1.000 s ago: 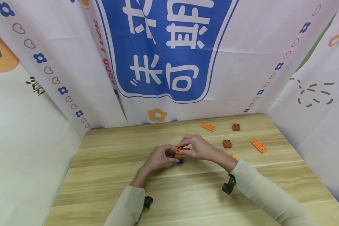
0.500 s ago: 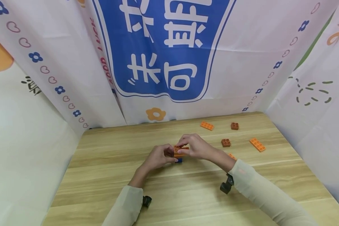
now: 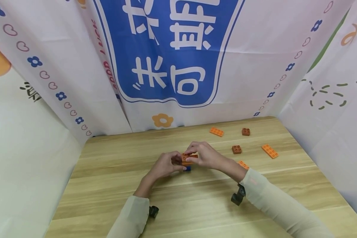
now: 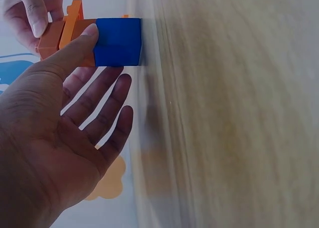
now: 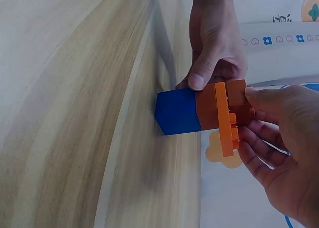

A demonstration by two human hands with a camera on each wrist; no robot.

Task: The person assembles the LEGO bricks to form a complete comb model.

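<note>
A small upright stack of toy building bricks stands between the hands near the table's middle. Its bottom is a blue brick (image 5: 177,112), topped by a brown brick (image 5: 207,108). An orange plate (image 5: 223,120) comes above that, sticking out to the right side, and another brown brick (image 5: 236,93) tops it. The left hand (image 3: 163,165) holds the stack low, thumb across the joint of the blue and lower brown bricks. From the right, the right hand (image 3: 208,156) pinches the top brown brick between thumb and fingers.
On the table's right side lie a loose brown brick (image 3: 236,149), a second brown brick (image 3: 246,132), an orange plate (image 3: 216,132) and another orange plate (image 3: 269,151). A further orange plate (image 3: 243,164) is partly covered by the right forearm. Printed cloth walls (image 3: 238,72) border the table.
Both hands keep the same hold on the stack. The head view has shifted slightly, so the whole scene sits a little further left.
</note>
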